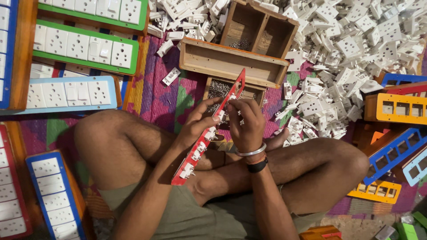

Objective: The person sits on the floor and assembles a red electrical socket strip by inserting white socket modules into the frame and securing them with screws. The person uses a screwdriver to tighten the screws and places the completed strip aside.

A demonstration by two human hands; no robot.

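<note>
Both hands, my left hand (199, 121) and right hand (243, 122), pinch the red switch plate (209, 129) (tilted); loosely seated white sockets (195, 155) could drop out, I judge.

Floor workshop amid socket heaps (356, 49)

White socket parts (356, 49) crowd right; wooden tray (231, 62) blocks ahead
</note>
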